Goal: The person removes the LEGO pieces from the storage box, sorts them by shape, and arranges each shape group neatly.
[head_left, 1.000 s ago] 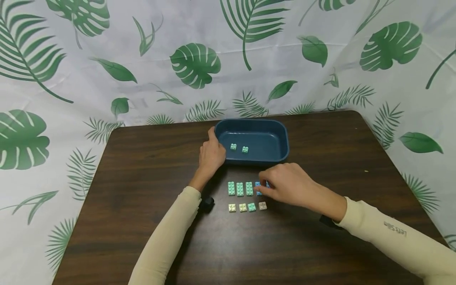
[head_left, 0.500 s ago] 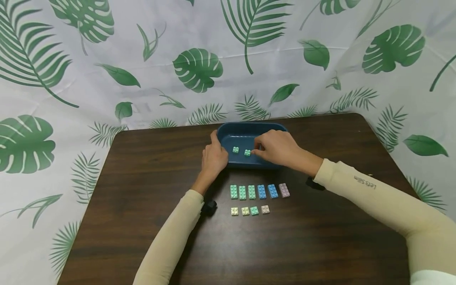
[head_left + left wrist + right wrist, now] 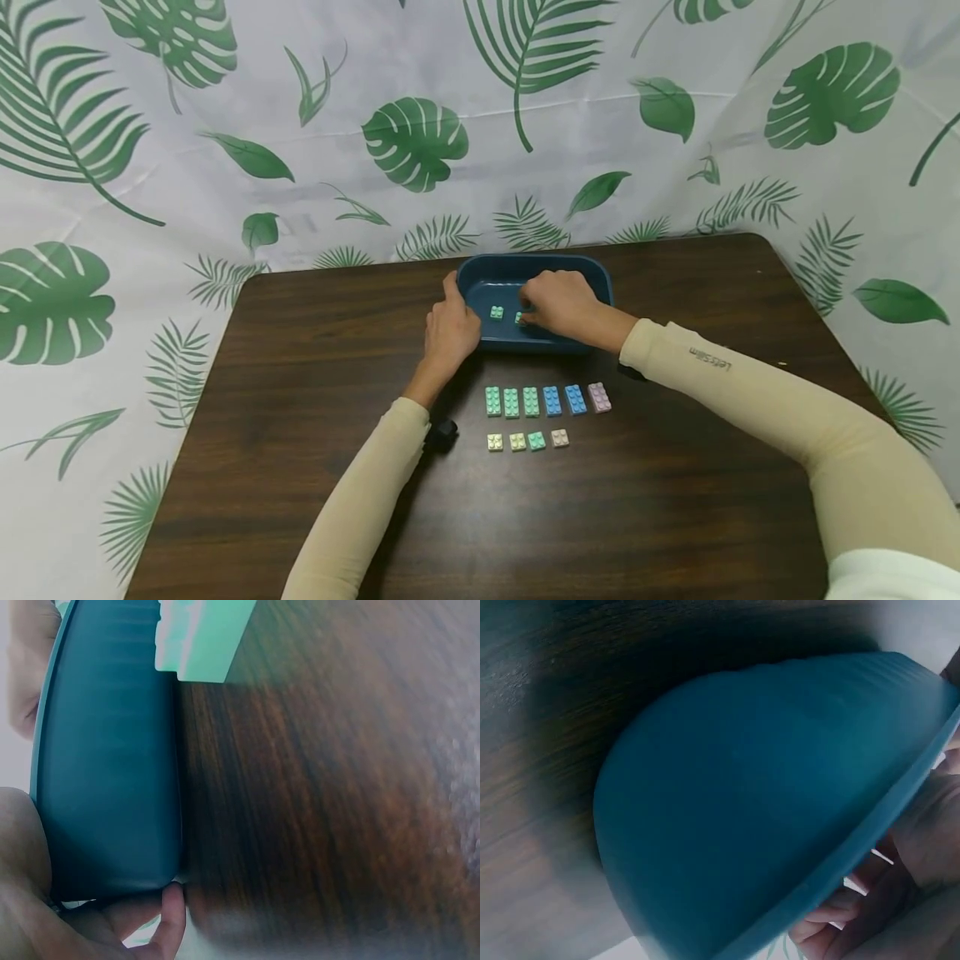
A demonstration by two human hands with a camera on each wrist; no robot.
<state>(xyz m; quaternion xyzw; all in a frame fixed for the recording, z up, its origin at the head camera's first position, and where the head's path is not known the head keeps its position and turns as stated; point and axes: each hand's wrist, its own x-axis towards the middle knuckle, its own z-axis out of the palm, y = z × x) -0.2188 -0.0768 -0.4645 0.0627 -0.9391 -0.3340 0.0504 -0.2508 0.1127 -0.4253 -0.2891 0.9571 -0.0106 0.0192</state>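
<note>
A dark blue plastic tray (image 3: 517, 342) stands near the table's far edge. My left hand (image 3: 452, 329) grips its left end, the thumb by the rim and fingers round the corner in the left wrist view. My right hand (image 3: 558, 303) reaches over the front rim into the tray. Its thumb and fingertips pinch at a small green brick (image 3: 518, 318), which they partly cover. A second small green brick (image 3: 497, 312) lies on the tray floor to the left. In the right wrist view the tray's wall (image 3: 742, 780) hides the fingertips and the brick.
In front of the tray lies a row of long bricks: several green (image 3: 512, 403), two blue (image 3: 552, 402), one pink (image 3: 599, 397). Nearer is a row of small ones: two yellow (image 3: 517, 442), one green (image 3: 536, 441), one pale pink (image 3: 560, 438). A leaf-print cloth (image 3: 412, 142) hangs behind.
My right hand has moved from over the blue bricks up into the tray, then left onto the small green brick. The long bricks it covered now show. My left hand stays on the tray.
</note>
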